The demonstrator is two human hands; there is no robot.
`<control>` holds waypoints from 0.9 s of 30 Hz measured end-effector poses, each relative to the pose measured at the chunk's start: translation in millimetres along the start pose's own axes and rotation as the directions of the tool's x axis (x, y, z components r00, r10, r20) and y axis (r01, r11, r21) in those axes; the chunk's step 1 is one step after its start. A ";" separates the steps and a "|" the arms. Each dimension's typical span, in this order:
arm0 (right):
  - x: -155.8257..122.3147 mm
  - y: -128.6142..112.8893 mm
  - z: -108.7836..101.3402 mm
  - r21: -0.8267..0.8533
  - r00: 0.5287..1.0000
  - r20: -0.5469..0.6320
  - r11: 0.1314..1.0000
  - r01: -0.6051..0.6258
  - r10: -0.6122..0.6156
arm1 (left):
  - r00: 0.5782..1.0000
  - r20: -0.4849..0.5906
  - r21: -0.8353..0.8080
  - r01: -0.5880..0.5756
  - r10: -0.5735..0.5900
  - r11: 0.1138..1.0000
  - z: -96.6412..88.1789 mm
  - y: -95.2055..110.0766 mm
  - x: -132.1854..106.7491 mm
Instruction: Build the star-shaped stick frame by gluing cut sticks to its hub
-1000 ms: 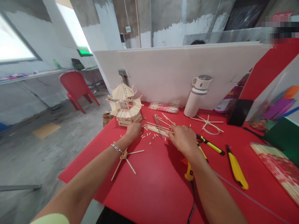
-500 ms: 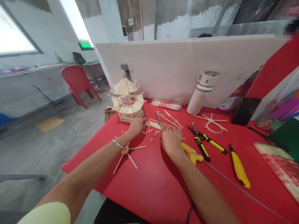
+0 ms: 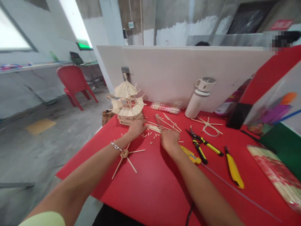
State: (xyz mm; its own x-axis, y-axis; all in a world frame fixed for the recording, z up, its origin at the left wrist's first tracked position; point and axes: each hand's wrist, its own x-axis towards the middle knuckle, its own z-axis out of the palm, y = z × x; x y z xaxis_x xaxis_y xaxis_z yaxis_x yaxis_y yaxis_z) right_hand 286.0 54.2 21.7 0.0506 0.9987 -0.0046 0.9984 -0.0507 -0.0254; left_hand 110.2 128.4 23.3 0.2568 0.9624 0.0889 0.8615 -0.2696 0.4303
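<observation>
Wooden sticks point(image 3: 156, 128) lie strewn on the red table point(image 3: 152, 185) right of the pagoda model point(image 3: 127, 103), my left hand point(image 3: 137, 128) flat and loose beside them, my right hand point(image 3: 169, 139) now drawn left off the cutters point(image 3: 199, 147), curled, so I cannot tell its hold.

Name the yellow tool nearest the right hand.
The glue gun, right beside the right hand; the snips and the knife lie farther right.

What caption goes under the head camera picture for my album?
Left hand and right hand rest among loose wooden sticks beside a stick pagoda on a red table.
</observation>
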 end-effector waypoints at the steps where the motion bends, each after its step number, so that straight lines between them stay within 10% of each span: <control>1: 0.3 0.6 -0.7 0.007 1.000 -0.001 1.000 -0.007 0.007 | 1.000 -0.002 -0.011 0.000 0.000 1.000 1.3 2.0 1.0; 18: 8.0 33.3 -25.3 0.357 0.997 -0.025 0.932 -0.065 0.078 | 0.990 0.084 -0.234 0.129 -0.112 0.964 23.6 -0.2 13.8; 27: -22.6 131.3 -69.5 0.673 0.924 -0.263 0.739 -0.030 0.277 | 0.968 0.072 -0.020 -0.241 0.242 0.970 27.7 37.3 48.8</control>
State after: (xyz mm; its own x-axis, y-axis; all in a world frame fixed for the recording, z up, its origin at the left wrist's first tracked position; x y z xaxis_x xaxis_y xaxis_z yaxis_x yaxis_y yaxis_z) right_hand 417.7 25.1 87.9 0.3297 0.9100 0.2515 0.7192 -0.0694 -0.6914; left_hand 167.0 164.3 18.7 0.4883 0.8636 0.1257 0.7651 -0.4930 0.4142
